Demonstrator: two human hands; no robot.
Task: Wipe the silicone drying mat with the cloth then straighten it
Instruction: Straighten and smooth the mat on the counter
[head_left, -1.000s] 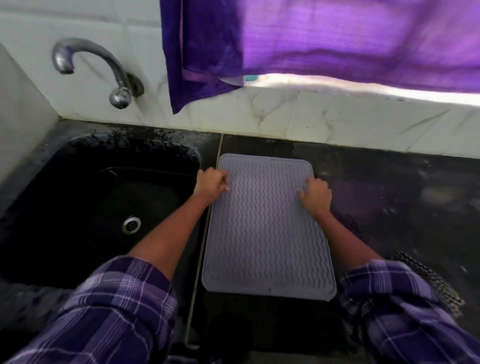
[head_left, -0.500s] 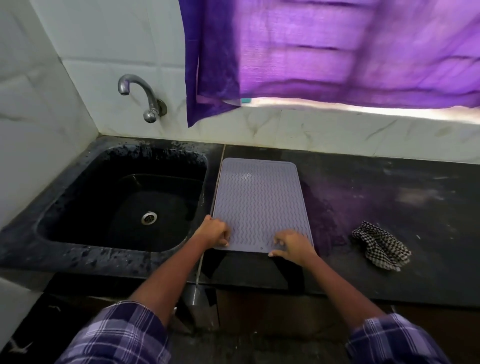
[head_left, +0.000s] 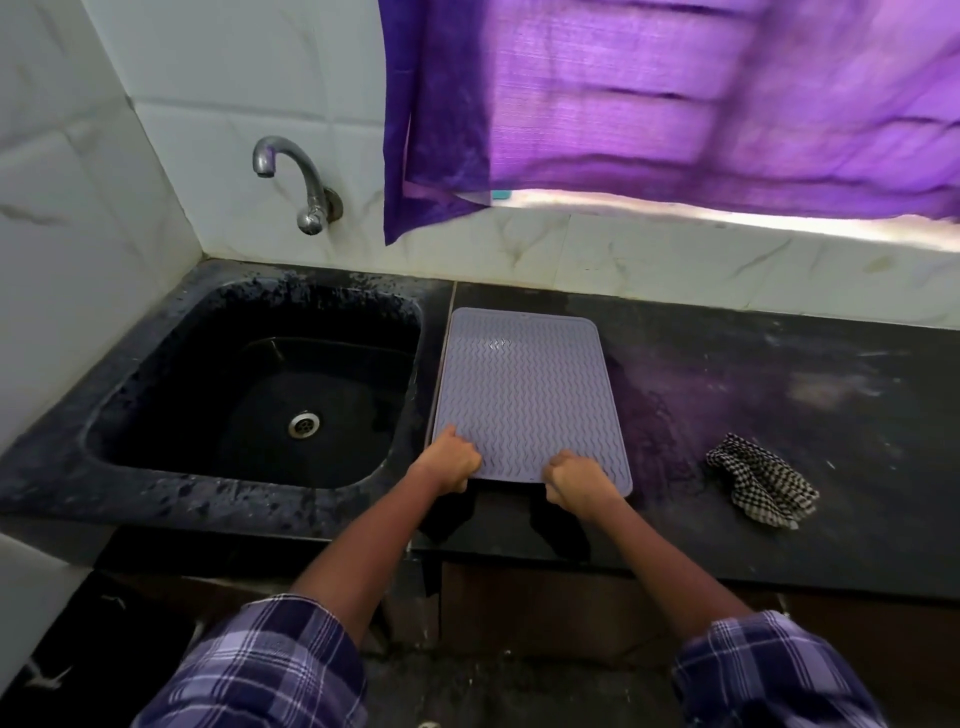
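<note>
With the cloth (head_left: 761, 483) set aside on the tabletop (head_left: 779, 384), the left hand (head_left: 451, 462) and right hand (head_left: 574, 480) each pinch the silicone drying mat (head_left: 524, 395) at its near edge beside the sink (head_left: 249, 384), a grip evidently suited to squaring it.

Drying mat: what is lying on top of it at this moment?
Only the two hands: the left hand and right hand grip the drying mat at its near edge. The checked cloth lies apart on the counter. The mat's near corners are partly covered.
</note>
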